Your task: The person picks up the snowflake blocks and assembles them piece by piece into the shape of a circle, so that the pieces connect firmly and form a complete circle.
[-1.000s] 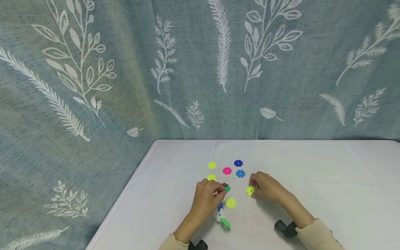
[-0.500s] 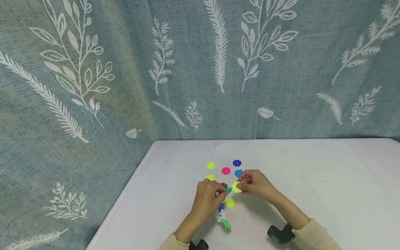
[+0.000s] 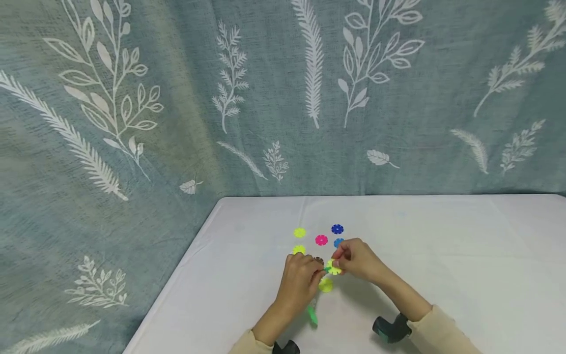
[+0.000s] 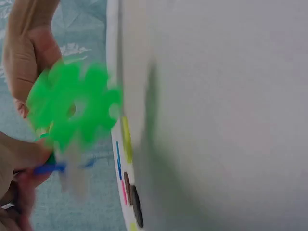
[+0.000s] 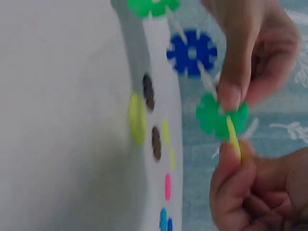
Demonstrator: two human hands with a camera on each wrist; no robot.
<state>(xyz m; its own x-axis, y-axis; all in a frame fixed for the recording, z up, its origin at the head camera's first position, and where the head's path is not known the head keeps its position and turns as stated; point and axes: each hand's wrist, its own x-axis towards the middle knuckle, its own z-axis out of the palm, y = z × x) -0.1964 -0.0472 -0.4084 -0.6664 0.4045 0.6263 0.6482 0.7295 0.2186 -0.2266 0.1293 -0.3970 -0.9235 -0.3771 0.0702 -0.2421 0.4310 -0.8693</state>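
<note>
My left hand [image 3: 297,278] pinches a green snowflake disc [image 5: 210,115] at one end of a chain of interlocking plastic discs. The chain runs on through a white disc [image 5: 208,81], a blue disc [image 5: 179,58] and another white one to a second green disc [image 4: 57,101], which hangs at the far end. My right hand [image 3: 360,261] holds a yellow disc [image 5: 234,140] between thumb and fingers. In the right wrist view the yellow disc stands edge-on, and its rim overlaps the notched edge of the green disc in my left hand.
Loose discs lie on the white table [image 3: 464,255] beyond my hands: a pink disc [image 3: 321,240], a dark blue disc [image 3: 337,229], a light blue disc [image 3: 338,242], a brown disc [image 3: 318,260] and several yellow ones. A patterned curtain [image 3: 283,98] hangs behind.
My right hand has moved left with the yellow disc, bringing it up against the green disc. My left hand has stayed nearly in place, while the chain below it has turned.
</note>
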